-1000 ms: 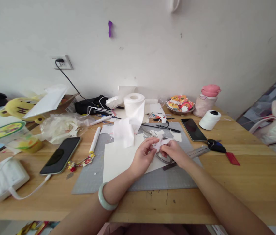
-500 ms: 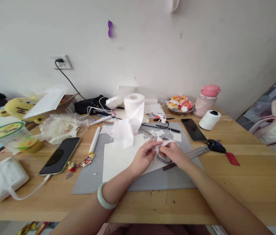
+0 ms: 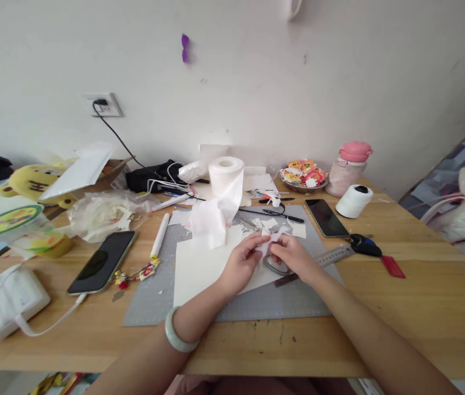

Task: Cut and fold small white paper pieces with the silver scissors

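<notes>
Over the white sheet (image 3: 203, 274) on the grey cutting mat (image 3: 150, 302), my two hands meet at a small piece of white tissue (image 3: 264, 244). My left hand (image 3: 242, 263), with a pale bangle on its wrist, has its fingers closed on the tissue's left side. Thumb and fingers of my right hand (image 3: 292, 255) pinch its right side. Beneath the right hand sits a round metal-rimmed object (image 3: 275, 266), partly hidden by the fingers. A metal ruler (image 3: 335, 255) runs out to the right from under that hand.
Behind the hands stands a tissue roll (image 3: 226, 175), its loose end (image 3: 209, 222) draped over the mat. Phones lie left (image 3: 102, 263) and right (image 3: 326, 218). A thread spool (image 3: 354, 201), keys (image 3: 364, 245), a pink-lidded bottle (image 3: 346, 170) and a power bank (image 3: 7, 302) surround the mat.
My right fingers have shifted slightly, and the tissue strip that lay across toward the right is now gathered more upright between both hands. Elsewhere things stay as they were.
</notes>
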Action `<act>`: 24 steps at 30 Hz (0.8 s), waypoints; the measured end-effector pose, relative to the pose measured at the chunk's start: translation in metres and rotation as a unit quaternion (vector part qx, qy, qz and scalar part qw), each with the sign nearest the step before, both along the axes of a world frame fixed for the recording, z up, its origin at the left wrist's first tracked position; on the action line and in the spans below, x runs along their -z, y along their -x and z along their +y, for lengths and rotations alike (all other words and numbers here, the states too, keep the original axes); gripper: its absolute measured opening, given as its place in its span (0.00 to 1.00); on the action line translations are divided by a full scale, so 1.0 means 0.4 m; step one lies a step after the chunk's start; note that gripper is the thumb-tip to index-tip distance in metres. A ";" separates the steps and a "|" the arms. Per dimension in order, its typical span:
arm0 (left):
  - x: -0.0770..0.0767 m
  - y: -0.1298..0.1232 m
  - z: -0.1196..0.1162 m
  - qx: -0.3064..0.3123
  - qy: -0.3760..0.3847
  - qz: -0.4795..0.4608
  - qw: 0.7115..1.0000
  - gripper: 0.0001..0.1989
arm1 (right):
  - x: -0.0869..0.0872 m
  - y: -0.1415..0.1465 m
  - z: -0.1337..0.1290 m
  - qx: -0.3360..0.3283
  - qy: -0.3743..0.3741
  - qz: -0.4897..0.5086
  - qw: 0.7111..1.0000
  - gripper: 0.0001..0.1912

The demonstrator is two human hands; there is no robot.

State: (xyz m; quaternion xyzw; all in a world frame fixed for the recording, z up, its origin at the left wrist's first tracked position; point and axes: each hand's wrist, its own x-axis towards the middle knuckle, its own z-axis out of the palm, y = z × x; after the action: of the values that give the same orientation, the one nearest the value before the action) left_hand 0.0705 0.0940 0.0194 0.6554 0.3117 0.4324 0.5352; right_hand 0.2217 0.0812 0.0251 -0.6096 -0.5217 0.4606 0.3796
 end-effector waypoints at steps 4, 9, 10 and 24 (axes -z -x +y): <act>0.000 0.000 0.000 0.011 0.013 -0.003 1.000 0.17 | 0.003 -0.004 0.002 0.005 -0.003 0.007 1.000 0.04; -0.003 0.001 -0.002 0.010 0.020 0.003 1.000 0.18 | -0.007 -0.006 0.001 0.012 -0.008 0.011 1.000 0.03; -0.004 0.001 -0.003 0.011 0.021 0.004 1.000 0.18 | -0.009 -0.006 0.001 0.014 -0.010 0.012 1.000 0.03; 0.004 0.002 -0.001 0.011 0.012 -0.009 1.000 0.18 | -0.018 -0.014 0.003 0.012 -0.018 0.041 0.999 0.04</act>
State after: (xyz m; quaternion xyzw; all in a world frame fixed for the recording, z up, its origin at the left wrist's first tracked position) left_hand 0.0696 0.0938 0.0179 0.6482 0.3051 0.4285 0.5505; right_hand 0.2272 0.0825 0.0323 -0.5896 -0.5067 0.4705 0.4174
